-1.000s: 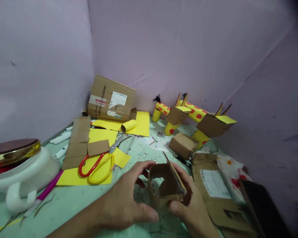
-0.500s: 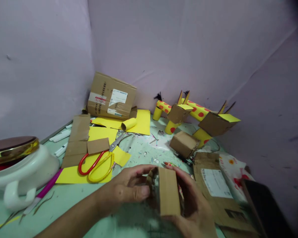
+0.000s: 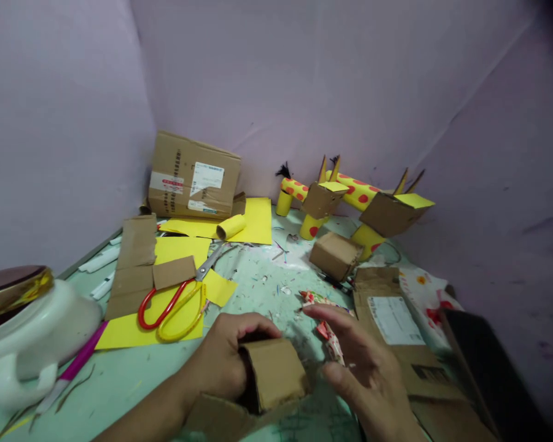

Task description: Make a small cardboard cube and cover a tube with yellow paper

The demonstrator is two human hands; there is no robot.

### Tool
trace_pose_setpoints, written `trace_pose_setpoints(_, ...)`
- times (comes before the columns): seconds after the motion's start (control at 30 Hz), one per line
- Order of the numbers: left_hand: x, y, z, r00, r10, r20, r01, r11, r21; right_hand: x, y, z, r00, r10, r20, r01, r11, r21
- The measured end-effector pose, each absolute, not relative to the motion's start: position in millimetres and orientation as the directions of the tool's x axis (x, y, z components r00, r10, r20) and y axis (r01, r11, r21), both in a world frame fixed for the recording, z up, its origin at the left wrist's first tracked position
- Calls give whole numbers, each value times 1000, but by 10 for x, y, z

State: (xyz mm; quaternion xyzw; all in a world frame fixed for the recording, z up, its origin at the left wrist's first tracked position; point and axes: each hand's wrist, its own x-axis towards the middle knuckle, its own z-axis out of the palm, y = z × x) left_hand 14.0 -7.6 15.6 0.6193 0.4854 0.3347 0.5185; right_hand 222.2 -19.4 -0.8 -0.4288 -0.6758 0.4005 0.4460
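Observation:
A small folded cardboard box [image 3: 279,376] is in my left hand [image 3: 228,353], low in the middle of the view. My left fingers curl into its open side, and a loose flap hangs out below toward my forearm. My right hand [image 3: 373,371] is off the box, just to its right, with thumb and fingers spread and nothing between them. Beyond the right fingers lie red-and-white patterned wrappers [image 3: 334,344]. A second small cardboard box [image 3: 335,255] sits farther back on the table.
Scissors [image 3: 179,307] with red and yellow handles lie on yellow paper [image 3: 131,331] at left, near a purple-handled cutter [image 3: 85,359] and a white pot [image 3: 69,313]. Two spotted cardboard animals [image 3: 325,199] stand behind. A dark phone-like slab [image 3: 483,368] and flattened cardboard [image 3: 424,362] are at right.
The small box has tipped and come lower, and its flap now hangs open. My right hand has let go of it and opened to the right. The view has shifted slightly.

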Motion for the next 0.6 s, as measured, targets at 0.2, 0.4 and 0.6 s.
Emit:
trace_pose_setpoints(0.2,159,-117,85,391,916,-90,246,-9,969,2124,-192,100,-423,821,383,147,479,-865)
trace_pose_setpoints(0.4,120,-59,168,505,856,-108,309,-63,949,2089,-152,138,-378,898,226,138,296,-945)
trace_pose_setpoints(0.6,30,-8,-40,486,820,-303,20,335,942,2154,-116,129,-282,953,109,223,176,-959)
